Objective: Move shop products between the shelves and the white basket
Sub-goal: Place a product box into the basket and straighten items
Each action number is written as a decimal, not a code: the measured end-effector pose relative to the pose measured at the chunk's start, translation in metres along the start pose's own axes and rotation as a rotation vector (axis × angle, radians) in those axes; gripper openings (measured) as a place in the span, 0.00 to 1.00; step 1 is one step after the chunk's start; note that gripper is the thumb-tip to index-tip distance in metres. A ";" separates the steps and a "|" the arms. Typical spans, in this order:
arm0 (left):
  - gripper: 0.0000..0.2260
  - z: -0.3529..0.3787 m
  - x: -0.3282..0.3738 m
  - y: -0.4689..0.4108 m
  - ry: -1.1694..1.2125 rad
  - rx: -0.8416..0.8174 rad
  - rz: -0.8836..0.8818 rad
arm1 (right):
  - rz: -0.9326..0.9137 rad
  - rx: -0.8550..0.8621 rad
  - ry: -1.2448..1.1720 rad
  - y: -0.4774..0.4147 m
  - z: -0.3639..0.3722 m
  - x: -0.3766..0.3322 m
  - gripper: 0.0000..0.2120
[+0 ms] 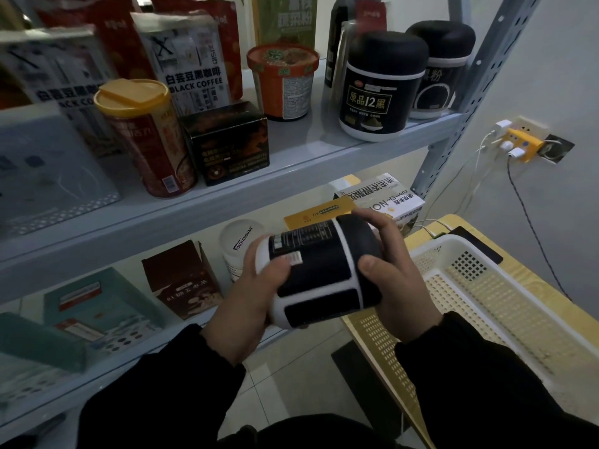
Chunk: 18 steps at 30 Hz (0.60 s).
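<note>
Two black sleeves at the bottom edge, two hands closed on one black-and-white jar [324, 270]. Held on its side in mid-air, in front of the lower shelf [129, 377] and just left of the white basket [486, 303]. Left hand [256, 296] wrapped round the base end, thumb laid across the printed label; right hand [395, 277] curled round the black lid end.

Just beyond the right hand, the white basket on a yellow desk [522, 270], perforated floor showing.

Behind the jar on the lower shelf: a white tub [238, 244] marked TOUJIANGUAN, a brown carton [184, 280] to its left, a yellow box [317, 212] and a white box [379, 196] to its right, a teal basket [103, 303] further left.

On the upper shelf [291, 176], front row: a red canister [146, 137] with a yellow lid beside a black box [230, 144]. Further back, an orange cup [282, 82], two Black Coffee bags [191, 59], and at the right end two matching jars [376, 89] with black lids, upright, one behind the other.

On the far wall, a yellow adaptor [522, 140] with white plugs and trailing cables.
</note>
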State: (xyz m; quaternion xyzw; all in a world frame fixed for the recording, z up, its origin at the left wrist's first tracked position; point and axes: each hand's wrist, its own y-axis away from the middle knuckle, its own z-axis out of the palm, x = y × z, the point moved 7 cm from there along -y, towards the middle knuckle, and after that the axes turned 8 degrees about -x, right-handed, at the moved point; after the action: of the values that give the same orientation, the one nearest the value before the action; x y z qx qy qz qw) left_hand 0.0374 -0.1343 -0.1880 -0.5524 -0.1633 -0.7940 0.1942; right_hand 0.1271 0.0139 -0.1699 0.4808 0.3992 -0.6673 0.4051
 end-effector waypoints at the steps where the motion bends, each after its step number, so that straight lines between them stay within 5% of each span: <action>1: 0.38 0.000 0.010 0.003 -0.174 0.025 0.113 | 0.029 0.013 -0.056 -0.001 0.000 0.003 0.33; 3: 0.41 0.004 0.025 0.009 -0.497 0.031 0.269 | 0.083 0.029 -0.139 -0.003 0.001 0.008 0.33; 5: 0.43 0.003 0.027 0.008 -0.551 0.015 0.317 | 0.067 0.019 -0.101 -0.005 0.001 0.004 0.32; 7: 0.46 0.000 0.019 0.003 -0.355 -0.019 0.267 | 0.022 0.006 -0.021 -0.004 -0.001 -0.001 0.31; 11: 0.45 -0.004 -0.013 0.000 0.197 0.067 -0.120 | -0.054 -0.021 0.149 -0.001 0.000 -0.007 0.28; 15: 0.38 0.001 0.009 0.006 -0.163 0.157 0.179 | 0.001 -0.009 0.026 -0.010 0.000 -0.008 0.30; 18: 0.35 0.011 0.032 0.007 -0.427 0.209 0.361 | 0.074 0.049 -0.032 -0.012 0.004 -0.007 0.16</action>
State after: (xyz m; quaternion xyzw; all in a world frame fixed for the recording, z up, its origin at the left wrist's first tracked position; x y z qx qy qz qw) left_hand 0.0405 -0.1394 -0.1542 -0.7041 -0.1808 -0.5913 0.3492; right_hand 0.1158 0.0159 -0.1608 0.4942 0.3581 -0.6691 0.4241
